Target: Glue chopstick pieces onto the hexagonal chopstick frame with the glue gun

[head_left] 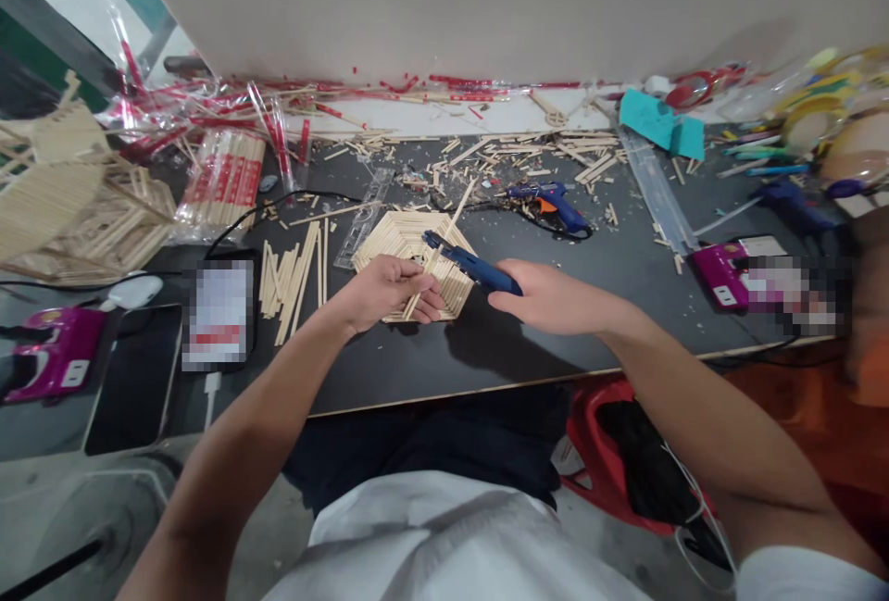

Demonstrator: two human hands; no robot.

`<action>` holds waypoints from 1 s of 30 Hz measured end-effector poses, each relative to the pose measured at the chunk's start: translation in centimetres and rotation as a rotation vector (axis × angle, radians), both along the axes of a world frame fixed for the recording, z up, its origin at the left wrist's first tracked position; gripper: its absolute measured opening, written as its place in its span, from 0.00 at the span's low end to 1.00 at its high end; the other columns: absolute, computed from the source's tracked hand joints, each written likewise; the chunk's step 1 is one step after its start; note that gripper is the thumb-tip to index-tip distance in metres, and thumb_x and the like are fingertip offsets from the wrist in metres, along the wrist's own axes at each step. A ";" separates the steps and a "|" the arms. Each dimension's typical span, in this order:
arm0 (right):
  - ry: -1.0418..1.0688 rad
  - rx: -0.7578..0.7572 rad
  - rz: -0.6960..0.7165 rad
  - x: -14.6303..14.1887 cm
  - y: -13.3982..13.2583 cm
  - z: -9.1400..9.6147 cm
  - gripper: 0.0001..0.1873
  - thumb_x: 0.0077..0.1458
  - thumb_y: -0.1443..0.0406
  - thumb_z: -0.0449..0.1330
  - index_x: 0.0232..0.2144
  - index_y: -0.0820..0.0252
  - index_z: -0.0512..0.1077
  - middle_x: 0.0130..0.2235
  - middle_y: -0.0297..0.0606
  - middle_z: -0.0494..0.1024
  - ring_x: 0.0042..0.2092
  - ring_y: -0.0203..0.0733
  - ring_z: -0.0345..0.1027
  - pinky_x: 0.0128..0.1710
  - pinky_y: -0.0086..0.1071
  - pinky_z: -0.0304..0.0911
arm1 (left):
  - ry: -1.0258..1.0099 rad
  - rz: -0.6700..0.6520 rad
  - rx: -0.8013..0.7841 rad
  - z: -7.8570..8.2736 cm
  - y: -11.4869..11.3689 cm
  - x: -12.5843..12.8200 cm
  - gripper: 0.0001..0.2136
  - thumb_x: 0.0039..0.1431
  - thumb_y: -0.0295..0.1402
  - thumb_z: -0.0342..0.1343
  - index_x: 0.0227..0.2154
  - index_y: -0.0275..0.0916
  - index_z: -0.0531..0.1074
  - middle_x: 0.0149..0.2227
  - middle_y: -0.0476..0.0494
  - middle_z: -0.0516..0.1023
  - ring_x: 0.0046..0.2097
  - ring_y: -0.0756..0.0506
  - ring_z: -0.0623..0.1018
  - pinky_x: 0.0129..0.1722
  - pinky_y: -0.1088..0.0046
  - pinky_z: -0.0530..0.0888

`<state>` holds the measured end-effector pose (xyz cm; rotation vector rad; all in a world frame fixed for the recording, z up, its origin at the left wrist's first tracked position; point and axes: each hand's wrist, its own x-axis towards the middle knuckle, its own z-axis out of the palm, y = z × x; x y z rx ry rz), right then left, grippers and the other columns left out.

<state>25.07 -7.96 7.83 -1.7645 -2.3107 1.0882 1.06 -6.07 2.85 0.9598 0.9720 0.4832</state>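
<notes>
My left hand (pixel 390 291) is closed in a pinch on a thin wooden stick (pixel 444 235) that slants up and to the right. It hovers over a hexagonal panel of glued wooden sticks (pixel 393 235) lying flat on the black table (pixel 556 323). My right hand (pixel 552 295) grips a blue glue gun (pixel 469 263), whose nozzle points left and touches the stick near its middle.
Loose sticks (pixel 295 272) and a clear ruler (pixel 361 221) lie left of the panel. A second blue glue gun (pixel 552 201) rests behind. A phone (pixel 219 314), purple devices (pixel 52 351) (pixel 719 272), stick packs (pixel 222 180), stick-built models (pixel 69 203) and offcuts crowd the edges.
</notes>
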 end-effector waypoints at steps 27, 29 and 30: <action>-0.051 0.100 0.067 -0.5 -0.1 -2.7 0.21 0.66 0.48 0.51 0.29 0.55 0.62 0.31 0.40 0.76 0.32 0.41 0.66 0.32 0.32 0.52 | 0.070 -0.031 0.020 0.1 -0.1 0.0 0.10 0.64 0.30 0.62 0.27 0.31 0.77 0.25 0.42 0.81 0.25 0.48 0.82 0.27 0.75 0.79; -0.042 0.131 0.064 -0.4 -0.1 -3.0 0.22 0.66 0.47 0.51 0.28 0.55 0.62 0.30 0.39 0.76 0.31 0.41 0.66 0.32 0.32 0.52 | 0.063 -0.033 -0.001 0.1 0.0 0.0 0.10 0.63 0.30 0.63 0.27 0.30 0.77 0.25 0.41 0.81 0.25 0.48 0.82 0.26 0.74 0.79; -0.039 0.141 0.061 -0.4 0.0 -3.1 0.22 0.66 0.47 0.51 0.28 0.55 0.63 0.29 0.39 0.75 0.31 0.41 0.65 0.32 0.32 0.51 | 0.057 -0.034 -0.010 0.0 0.0 0.0 0.10 0.63 0.30 0.63 0.27 0.30 0.77 0.25 0.41 0.81 0.25 0.48 0.82 0.26 0.74 0.79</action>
